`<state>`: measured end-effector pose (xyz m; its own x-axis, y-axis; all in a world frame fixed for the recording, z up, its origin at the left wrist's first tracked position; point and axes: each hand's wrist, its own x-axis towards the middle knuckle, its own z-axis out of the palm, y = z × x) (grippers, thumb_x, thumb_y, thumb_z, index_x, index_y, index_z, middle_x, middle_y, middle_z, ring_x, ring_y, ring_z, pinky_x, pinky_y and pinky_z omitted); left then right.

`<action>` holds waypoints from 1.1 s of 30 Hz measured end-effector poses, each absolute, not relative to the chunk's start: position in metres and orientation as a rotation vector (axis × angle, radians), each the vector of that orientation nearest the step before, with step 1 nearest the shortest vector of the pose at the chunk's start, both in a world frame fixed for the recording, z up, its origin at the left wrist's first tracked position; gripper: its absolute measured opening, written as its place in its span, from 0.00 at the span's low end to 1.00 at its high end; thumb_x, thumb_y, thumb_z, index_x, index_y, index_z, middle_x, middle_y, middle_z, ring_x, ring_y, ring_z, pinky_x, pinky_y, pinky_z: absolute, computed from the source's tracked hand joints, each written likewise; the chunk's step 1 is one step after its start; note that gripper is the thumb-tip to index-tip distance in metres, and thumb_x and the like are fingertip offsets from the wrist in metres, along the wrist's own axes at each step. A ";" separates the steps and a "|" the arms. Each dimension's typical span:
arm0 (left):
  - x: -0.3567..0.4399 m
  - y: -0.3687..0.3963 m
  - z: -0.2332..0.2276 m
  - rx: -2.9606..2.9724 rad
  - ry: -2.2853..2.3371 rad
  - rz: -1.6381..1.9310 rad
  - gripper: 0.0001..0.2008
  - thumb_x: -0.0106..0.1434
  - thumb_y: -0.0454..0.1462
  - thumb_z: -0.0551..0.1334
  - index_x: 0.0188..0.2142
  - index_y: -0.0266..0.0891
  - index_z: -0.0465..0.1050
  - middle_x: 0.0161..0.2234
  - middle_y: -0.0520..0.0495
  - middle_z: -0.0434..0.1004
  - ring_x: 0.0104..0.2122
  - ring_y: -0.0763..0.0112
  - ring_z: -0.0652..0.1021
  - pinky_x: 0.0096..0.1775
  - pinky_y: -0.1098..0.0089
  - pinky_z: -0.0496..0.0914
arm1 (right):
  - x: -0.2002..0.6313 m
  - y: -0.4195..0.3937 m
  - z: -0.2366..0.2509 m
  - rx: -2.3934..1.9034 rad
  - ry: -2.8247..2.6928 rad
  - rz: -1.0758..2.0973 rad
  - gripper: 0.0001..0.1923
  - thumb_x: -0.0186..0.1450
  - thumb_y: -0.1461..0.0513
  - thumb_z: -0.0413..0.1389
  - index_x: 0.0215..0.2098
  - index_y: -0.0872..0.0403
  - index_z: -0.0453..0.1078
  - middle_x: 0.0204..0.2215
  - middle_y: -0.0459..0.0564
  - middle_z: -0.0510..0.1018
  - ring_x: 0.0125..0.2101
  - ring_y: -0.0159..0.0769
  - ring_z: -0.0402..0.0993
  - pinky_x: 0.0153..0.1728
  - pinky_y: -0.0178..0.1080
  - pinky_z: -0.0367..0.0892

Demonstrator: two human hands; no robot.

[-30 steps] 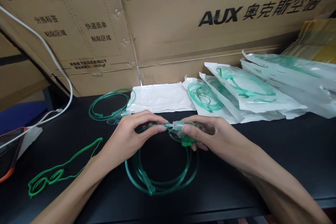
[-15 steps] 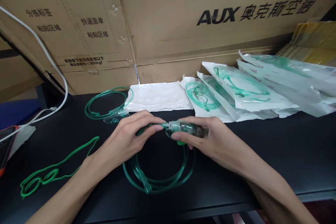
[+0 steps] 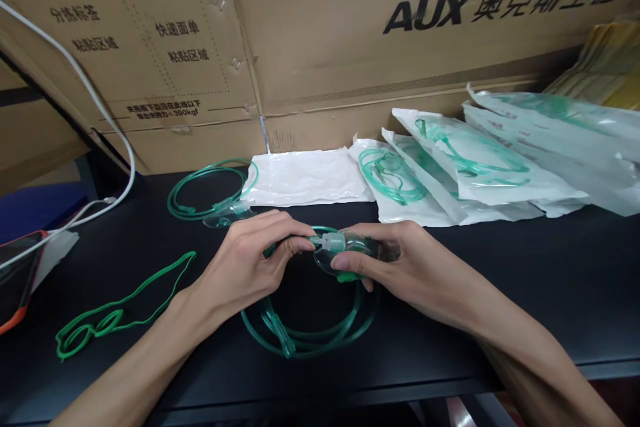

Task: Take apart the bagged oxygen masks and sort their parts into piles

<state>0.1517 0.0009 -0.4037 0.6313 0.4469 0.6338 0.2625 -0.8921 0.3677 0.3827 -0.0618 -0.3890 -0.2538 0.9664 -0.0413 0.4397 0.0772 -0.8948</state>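
My left hand [image 3: 253, 260] pinches the end of a green tube [image 3: 305, 337] where it meets the connector of a clear oxygen mask [image 3: 345, 250]. My right hand [image 3: 395, 267] grips that mask from the right, thumb on top. The tube's coil lies on the black table [image 3: 500, 293] below both hands. A second coiled green tube with a clear mask [image 3: 210, 193] rests behind my left hand. A loose green elastic strap [image 3: 113, 320] lies at the front left.
Several sealed bags with green tubing [image 3: 450, 167] fan out at the back right, beside an empty white bag [image 3: 307, 177]. Large AUX cardboard boxes [image 3: 350, 33] form the back wall. A white cable [image 3: 100, 140] and a phone [image 3: 15, 287] are at the left.
Both hands hold the same grip on the tube end and the mask; only the camera view has shifted slightly.
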 end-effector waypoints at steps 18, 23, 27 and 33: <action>0.158 -0.003 -0.402 2.560 0.754 0.844 0.10 0.76 0.33 0.55 0.39 0.36 0.74 0.31 0.52 0.72 0.29 0.75 0.71 0.34 0.74 0.65 | 0.372 -0.059 -0.392 -1.549 -1.824 0.627 0.14 0.65 0.49 0.63 0.41 0.47 0.82 0.26 0.43 0.81 0.27 0.35 0.71 0.29 0.36 0.63; 0.158 0.001 -0.405 2.589 0.757 0.945 0.07 0.74 0.35 0.59 0.48 0.37 0.75 0.40 0.48 0.78 0.38 0.71 0.77 0.42 0.71 0.69 | 0.376 -0.057 -0.388 -1.568 -1.746 0.735 0.14 0.64 0.47 0.63 0.35 0.47 0.82 0.17 0.40 0.73 0.20 0.31 0.64 0.27 0.36 0.60; 0.156 0.001 -0.408 2.556 0.835 0.952 0.06 0.74 0.36 0.61 0.48 0.40 0.75 0.41 0.50 0.80 0.37 0.72 0.77 0.41 0.72 0.69 | 0.377 -0.057 -0.390 -1.628 -1.713 0.790 0.19 0.63 0.45 0.63 0.27 0.49 0.79 0.13 0.39 0.67 0.18 0.30 0.62 0.25 0.36 0.57; 0.157 -0.001 -0.407 2.543 0.825 0.966 0.06 0.74 0.35 0.59 0.47 0.39 0.74 0.40 0.49 0.79 0.38 0.72 0.77 0.38 0.73 0.68 | 0.377 -0.059 -0.389 -1.532 -1.787 0.797 0.17 0.66 0.48 0.62 0.29 0.51 0.78 0.17 0.41 0.71 0.19 0.29 0.61 0.24 0.35 0.57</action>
<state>0.1565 -0.0008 -0.4073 0.6097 0.6076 0.5091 0.4074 -0.7911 0.4562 0.3767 -0.0589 -0.3891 -0.1108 0.9902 0.0846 0.5990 0.1345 -0.7893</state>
